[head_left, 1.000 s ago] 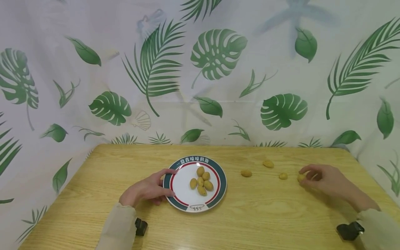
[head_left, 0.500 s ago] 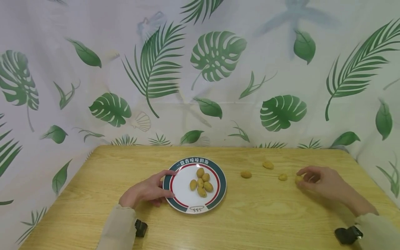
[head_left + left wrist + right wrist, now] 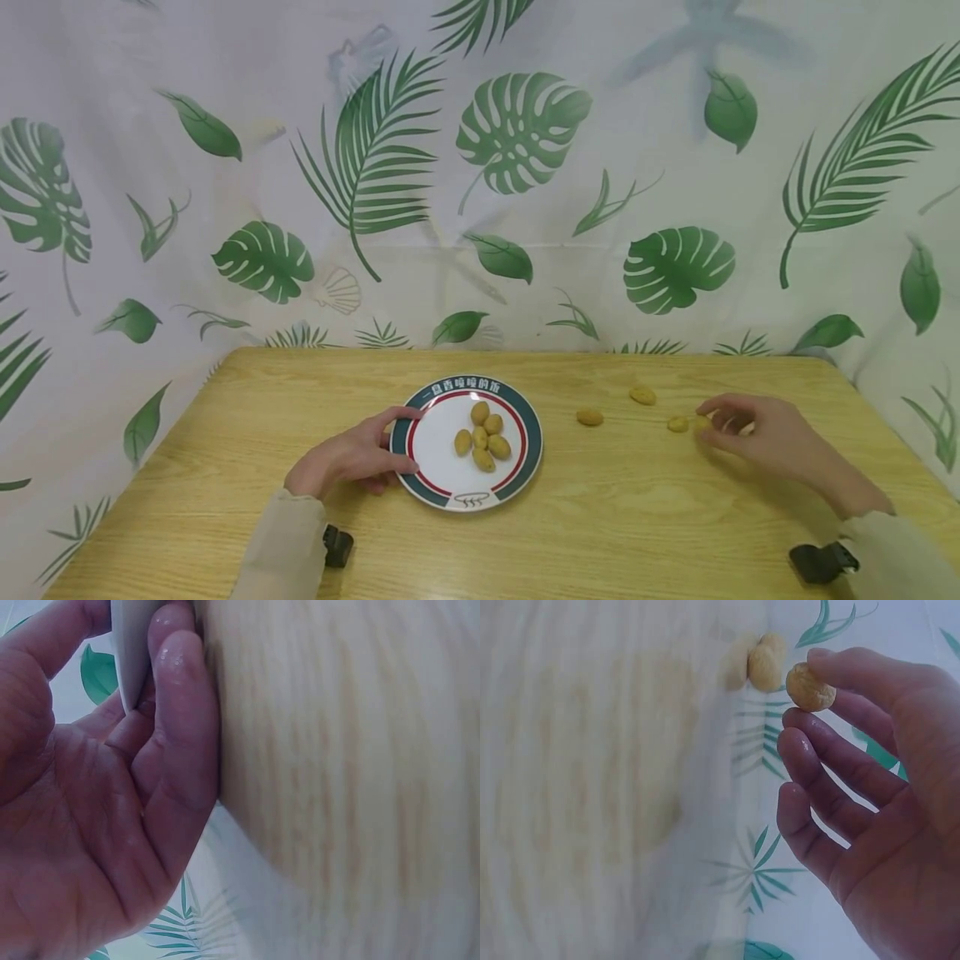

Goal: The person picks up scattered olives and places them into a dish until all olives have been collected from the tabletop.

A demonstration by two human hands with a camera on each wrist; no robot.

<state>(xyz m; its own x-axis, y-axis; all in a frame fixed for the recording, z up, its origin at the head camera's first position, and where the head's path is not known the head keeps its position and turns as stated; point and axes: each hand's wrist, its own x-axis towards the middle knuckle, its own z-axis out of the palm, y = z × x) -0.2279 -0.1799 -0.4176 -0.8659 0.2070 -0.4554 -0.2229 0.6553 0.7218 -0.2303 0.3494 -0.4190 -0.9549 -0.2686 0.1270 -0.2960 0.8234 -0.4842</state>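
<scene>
A white plate (image 3: 442,450) with a green and red rim carries several small yellow-brown fruits (image 3: 483,459) in a cluster. Its left edge is gripped by my left hand (image 3: 356,450), thumb on top and fingers beneath; the left wrist view shows the plate's edge (image 3: 133,652) between them. On the right, my right hand (image 3: 772,437) pinches one fruit (image 3: 702,426) between thumb and fingertips, close beside a loose fruit (image 3: 677,424). In the right wrist view the pinched fruit (image 3: 810,688) is seen clearly, the other fingers loosely bent.
Two more loose fruits, one (image 3: 589,417) nearer the plate and one (image 3: 642,396) farther back, lie on the wooden table (image 3: 600,533). A leaf-patterned cloth (image 3: 555,275) hangs behind the table and along its sides.
My right hand has moved left with the pinched fruit, close to the loose fruit beside it. The left hand and the plate stay where they were.
</scene>
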